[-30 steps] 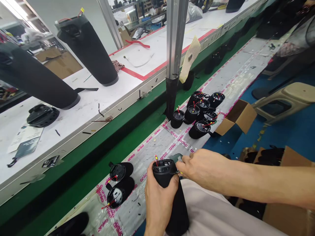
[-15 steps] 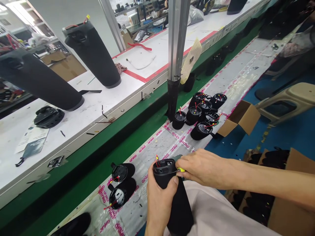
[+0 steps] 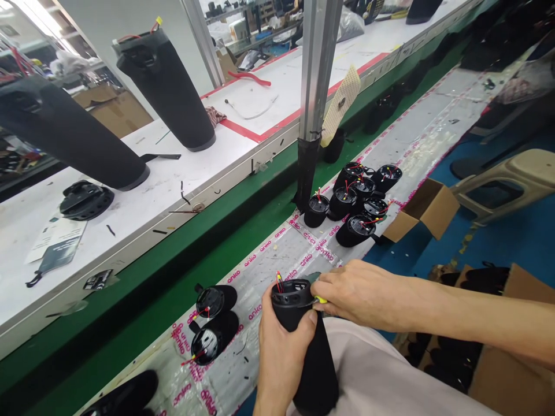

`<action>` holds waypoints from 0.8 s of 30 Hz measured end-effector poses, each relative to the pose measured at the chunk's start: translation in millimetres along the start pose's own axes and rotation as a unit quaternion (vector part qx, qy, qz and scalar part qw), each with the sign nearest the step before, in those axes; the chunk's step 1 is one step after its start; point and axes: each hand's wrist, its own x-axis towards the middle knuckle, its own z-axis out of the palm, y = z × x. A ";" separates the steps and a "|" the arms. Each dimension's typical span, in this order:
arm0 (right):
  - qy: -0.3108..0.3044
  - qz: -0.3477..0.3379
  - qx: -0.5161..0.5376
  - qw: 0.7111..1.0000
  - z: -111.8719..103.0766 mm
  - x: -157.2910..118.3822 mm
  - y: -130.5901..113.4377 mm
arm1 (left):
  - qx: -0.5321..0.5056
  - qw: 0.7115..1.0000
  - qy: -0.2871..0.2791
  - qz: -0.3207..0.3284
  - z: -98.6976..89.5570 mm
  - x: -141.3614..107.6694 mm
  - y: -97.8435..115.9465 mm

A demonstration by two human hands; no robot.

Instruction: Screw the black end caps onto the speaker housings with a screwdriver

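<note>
My left hand [image 3: 284, 346] is wrapped round a black fabric-covered cylindrical speaker body [image 3: 315, 367], tilted and resting against my lap. Its open plastic end faces up, and red and black wires with a yellow tip [image 3: 278, 281] stick out of it. My right hand [image 3: 342, 292] is closed on a small yellow-handled tool [image 3: 320, 300]. That tool's front end points at the side of the speaker's plastic rim; its tip is too small to make out. My left thumb presses on the fabric just below the rim.
Two similar speaker bodies [image 3: 214, 338] lie left on the plastic-covered ledge [image 3: 277, 254]; several more [image 3: 344, 202] stand ahead. A metal post [image 3: 315, 75] rises by the white bench [image 3: 173, 179], which carries tall speakers [image 3: 167, 92]. Cardboard boxes [image 3: 427, 208] and a stool [image 3: 520, 173] are right.
The view has shifted slightly. Both hands keep their hold on the speaker body and the yellow-handled tool, with the right hand turned a little at the rim.
</note>
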 end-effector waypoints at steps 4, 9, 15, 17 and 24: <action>-0.005 0.001 0.009 1.000 -1.4 0.2 1.5 | 0.008 1.000 0.004 -0.002 0.4 0.3 -0.2; 0.018 0.008 0.012 1.000 1.8 -1.7 -1.8 | 0.024 1.000 0.015 -0.005 1.5 -0.6 1.3; 0.025 0.007 -0.032 0.999 2.5 -0.7 -6.1 | 0.031 0.999 0.034 -0.005 2.0 -1.7 1.7; 0.020 0.003 -0.037 0.999 2.8 -0.8 -5.3 | 0.040 0.999 0.017 -0.008 1.6 -2.0 3.1; 0.011 0.002 -0.054 0.998 5.6 -0.3 -6.9 | 0.032 0.999 0.036 -0.015 3.8 -5.2 11.5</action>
